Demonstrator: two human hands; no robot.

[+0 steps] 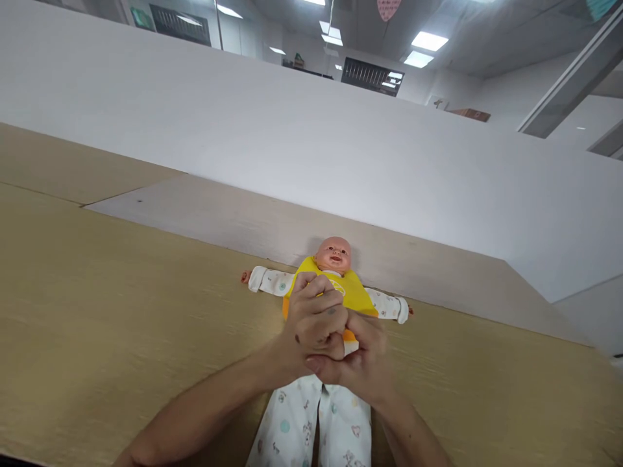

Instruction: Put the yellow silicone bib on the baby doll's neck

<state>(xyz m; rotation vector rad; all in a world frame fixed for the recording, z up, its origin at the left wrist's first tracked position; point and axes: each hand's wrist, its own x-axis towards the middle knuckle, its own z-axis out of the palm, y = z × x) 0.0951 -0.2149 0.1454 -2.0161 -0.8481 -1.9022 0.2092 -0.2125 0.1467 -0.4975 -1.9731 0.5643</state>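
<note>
A baby doll (335,256) lies on its back on the table, arms spread to both sides. It wears a yellow bib (357,292) with an orange lower edge, over white printed clothes (292,421). Above its belly my two hands are pressed together. My left hand (316,318) is closed, its fingers curled; whatever may be inside them is hidden. Against its side my right hand (360,360) is closed too, with the thumb along the underside of the left hand and most fingers out of sight behind it. Together they cover the lower bib.
The wooden tabletop (146,292) runs out to both sides of the doll. Beyond its head a pale ledge (243,214) meets a white partition (311,136). Glass panes above it show ceiling lights (428,42).
</note>
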